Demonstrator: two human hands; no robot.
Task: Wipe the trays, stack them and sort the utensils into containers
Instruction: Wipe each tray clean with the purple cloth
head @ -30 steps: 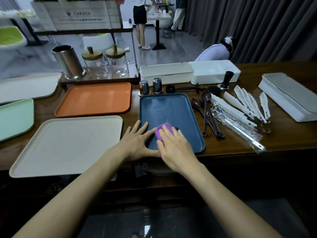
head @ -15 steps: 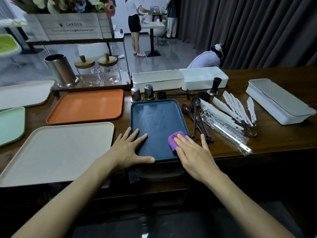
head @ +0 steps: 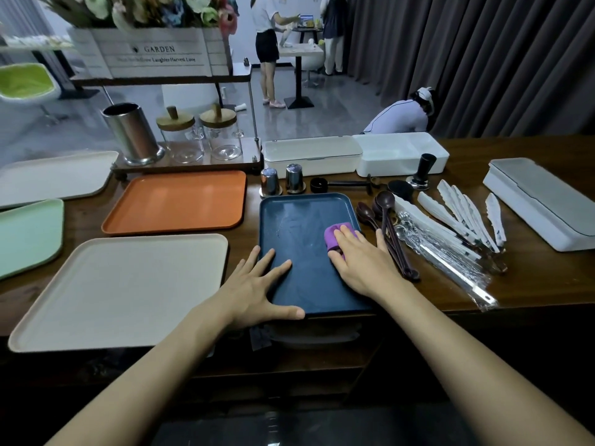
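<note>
A dark blue tray (head: 299,226) lies on the wooden counter in front of me, with wet streaks on it. My right hand (head: 360,262) presses a purple cloth (head: 336,235) flat on the tray's right side. My left hand (head: 257,284) lies spread on the tray's near left corner, fingers apart. Left of it sit a large beige tray (head: 122,288), an orange tray (head: 177,201), a mint green tray (head: 25,233) and a white tray (head: 51,177). Dark spoons (head: 386,226), wrapped metal utensils (head: 447,262) and white plastic knives (head: 463,214) lie to the right.
At the back stand a steel canister (head: 132,133), two lidded glass jars (head: 199,136), two small metal shakers (head: 283,181), a closed white box (head: 312,152), an open white box (head: 399,152) and a black tamper (head: 423,170). A grey-lidded white box (head: 544,201) lies far right. People stand beyond.
My right hand has slid the purple cloth from the tray's near middle to its right side and farther up. My left hand stays on the near left corner.
</note>
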